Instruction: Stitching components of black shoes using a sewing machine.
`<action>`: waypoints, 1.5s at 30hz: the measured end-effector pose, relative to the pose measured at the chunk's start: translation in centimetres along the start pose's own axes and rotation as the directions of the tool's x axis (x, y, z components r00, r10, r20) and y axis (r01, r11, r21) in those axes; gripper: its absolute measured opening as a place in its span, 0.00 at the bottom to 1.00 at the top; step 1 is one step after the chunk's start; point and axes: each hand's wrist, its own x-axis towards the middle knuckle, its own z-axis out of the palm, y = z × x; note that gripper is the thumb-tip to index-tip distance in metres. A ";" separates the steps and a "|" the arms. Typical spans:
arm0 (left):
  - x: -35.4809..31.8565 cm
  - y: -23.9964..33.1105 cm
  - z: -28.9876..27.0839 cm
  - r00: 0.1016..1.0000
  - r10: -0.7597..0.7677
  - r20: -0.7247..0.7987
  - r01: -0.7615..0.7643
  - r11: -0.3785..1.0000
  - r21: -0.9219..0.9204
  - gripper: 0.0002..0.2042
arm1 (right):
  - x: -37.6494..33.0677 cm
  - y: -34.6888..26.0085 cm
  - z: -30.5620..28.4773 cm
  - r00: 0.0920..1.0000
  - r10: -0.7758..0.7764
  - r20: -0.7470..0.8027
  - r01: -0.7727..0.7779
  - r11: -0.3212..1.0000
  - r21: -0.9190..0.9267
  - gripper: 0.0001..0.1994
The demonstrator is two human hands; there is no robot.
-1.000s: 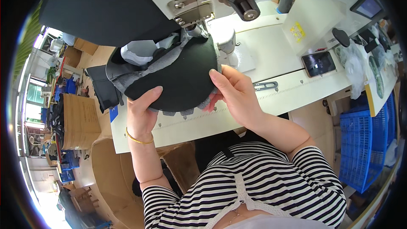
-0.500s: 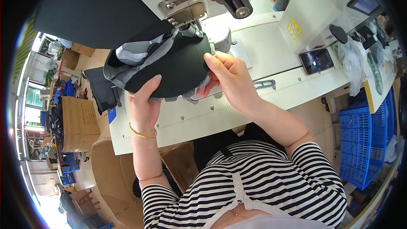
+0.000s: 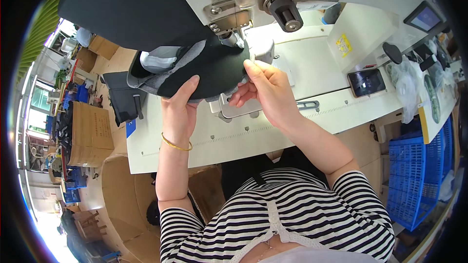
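— What lies at three o'clock on the white table (image 3: 273,131)?
— A dark phone (image 3: 366,82), flat; above it a white box (image 3: 358,36) with a yellow label.
— And at the four o'clock rim?
— A blue plastic crate (image 3: 414,175).
— Toward nine?
— Cardboard boxes (image 3: 90,134), one stacked near the table's edge.

A short-sleeved top (image 3: 312,214) with black and white horizontal stripes is worn, with a narrow white lace trim run down its front. Both forearms are left bare below the sleeves. A thin gold-coloured bangle (image 3: 176,144) is worn around the wrist of the left hand (image 3: 179,109). Nothing is worn on the right hand (image 3: 265,92).
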 end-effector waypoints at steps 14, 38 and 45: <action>-1.1 -2.9 1.8 0.965 0.248 -0.080 -0.231 0.956 0.179 0.15 | 0.0 0.3 -0.2 1.000 0.012 0.007 -0.012 1.000 -0.029 0.16; -9.0 -4.0 5.4 0.938 0.160 0.307 -0.330 0.682 0.653 0.22 | -1.3 -0.2 -0.8 0.994 -0.070 -0.084 0.051 0.976 -0.214 0.13; 0.9 5.6 -6.8 0.785 0.616 -0.065 -0.484 0.676 0.556 0.18 | -1.8 1.3 1.2 0.994 0.050 0.097 -0.046 0.998 -0.044 0.17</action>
